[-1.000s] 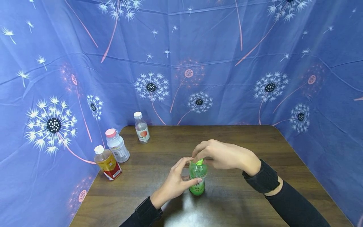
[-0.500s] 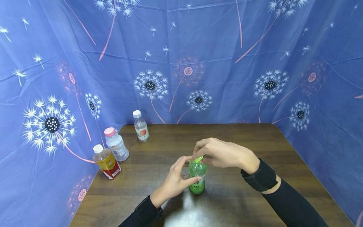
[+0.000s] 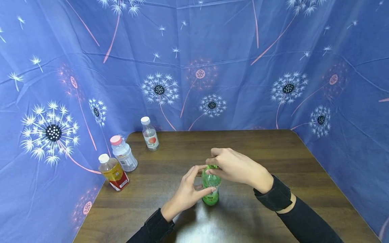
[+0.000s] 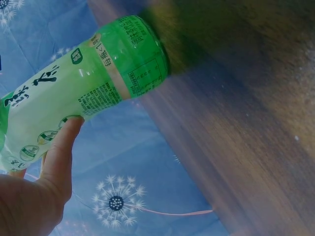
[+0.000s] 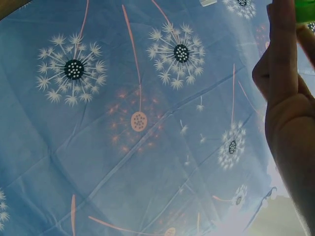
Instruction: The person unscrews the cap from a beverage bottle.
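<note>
A green plastic drink bottle (image 3: 211,184) stands upright on the wooden table. My left hand (image 3: 189,190) grips it around the body, thumb across the front label and the other fingers behind. From above, my right hand (image 3: 240,167) pinches the bright green cap (image 3: 212,166), which its fingers partly hide. In the left wrist view the bottle's label (image 4: 49,93) with dark characters shows, and one digit of the left hand (image 4: 54,172) presses against it. The right wrist view catches my right hand (image 5: 288,98) at its edge, beside a bit of the green cap (image 5: 306,11).
At the table's left stand a white-capped bottle (image 3: 113,172) with a yellow and red label, and a pink-capped bottle (image 3: 124,155). Farther back is a clear bottle (image 3: 150,135) with a white cap. Blue dandelion-print cloth (image 3: 249,91) hangs around the table (image 3: 273,209).
My right wrist has turned and shifted slightly left, and its fingers have changed position on the cap. The left hand keeps its hold on the bottle. The head view has tilted slightly.
</note>
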`<state>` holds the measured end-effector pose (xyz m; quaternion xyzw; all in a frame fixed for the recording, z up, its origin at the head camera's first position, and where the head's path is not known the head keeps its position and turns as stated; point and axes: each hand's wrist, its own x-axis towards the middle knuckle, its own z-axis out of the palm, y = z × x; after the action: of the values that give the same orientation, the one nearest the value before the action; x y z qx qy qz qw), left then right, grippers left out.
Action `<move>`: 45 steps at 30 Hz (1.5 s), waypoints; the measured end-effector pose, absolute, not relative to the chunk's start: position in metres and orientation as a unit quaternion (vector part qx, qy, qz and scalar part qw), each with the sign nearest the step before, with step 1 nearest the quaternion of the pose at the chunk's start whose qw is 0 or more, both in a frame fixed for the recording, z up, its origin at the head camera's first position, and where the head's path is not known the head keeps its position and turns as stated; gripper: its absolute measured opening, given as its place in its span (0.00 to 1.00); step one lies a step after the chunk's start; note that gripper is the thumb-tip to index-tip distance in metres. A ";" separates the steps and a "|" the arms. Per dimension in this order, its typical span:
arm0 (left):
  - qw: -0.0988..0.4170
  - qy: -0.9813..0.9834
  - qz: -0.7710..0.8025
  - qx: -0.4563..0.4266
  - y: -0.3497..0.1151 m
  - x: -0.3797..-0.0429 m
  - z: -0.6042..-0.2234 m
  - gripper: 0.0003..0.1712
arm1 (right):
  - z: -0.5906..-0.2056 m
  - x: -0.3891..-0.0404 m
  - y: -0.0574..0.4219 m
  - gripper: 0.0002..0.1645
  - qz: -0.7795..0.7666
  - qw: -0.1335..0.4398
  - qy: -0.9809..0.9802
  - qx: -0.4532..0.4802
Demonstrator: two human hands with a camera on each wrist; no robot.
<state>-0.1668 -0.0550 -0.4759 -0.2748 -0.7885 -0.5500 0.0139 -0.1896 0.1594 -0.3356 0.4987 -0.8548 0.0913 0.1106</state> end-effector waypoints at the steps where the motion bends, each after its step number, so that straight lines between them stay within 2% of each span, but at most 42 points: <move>1: 0.016 -0.788 -0.551 -0.276 -0.055 -0.167 -0.476 0.40 | -0.336 -0.190 0.159 0.11 0.089 0.116 -0.856 0.497; 4: 0.020 -0.786 -0.553 -0.276 -0.055 -0.169 -0.476 0.40 | -0.336 -0.189 0.160 0.16 0.088 0.122 -0.860 0.488; 9: 0.015 -0.786 -0.551 -0.281 -0.056 -0.169 -0.476 0.37 | -0.331 -0.188 0.168 0.27 0.122 0.081 -0.855 0.498; 14: 0.008 -0.780 -0.559 -0.281 -0.057 -0.168 -0.476 0.38 | -0.326 -0.189 0.171 0.24 0.145 0.049 -0.828 0.540; 24: 0.004 -0.776 -0.568 -0.274 -0.057 -0.168 -0.477 0.38 | -0.328 -0.190 0.171 0.22 0.162 0.019 -0.837 0.522; 27: 0.005 -0.777 -0.568 -0.272 -0.056 -0.168 -0.476 0.38 | -0.329 -0.190 0.171 0.21 0.157 0.029 -0.838 0.522; 39: 0.026 -0.793 -0.544 -0.274 -0.055 -0.167 -0.475 0.40 | -0.342 -0.188 0.163 0.10 0.126 0.134 -0.849 0.496; 45: 0.024 -0.790 -0.549 -0.272 -0.055 -0.167 -0.477 0.40 | -0.344 -0.185 0.160 0.13 0.107 0.162 -0.853 0.485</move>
<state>-0.1665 -0.0550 -0.4775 -0.2724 -0.7895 -0.5494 0.0238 -0.1851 0.1602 -0.3439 0.4847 -0.8528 0.1073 0.1622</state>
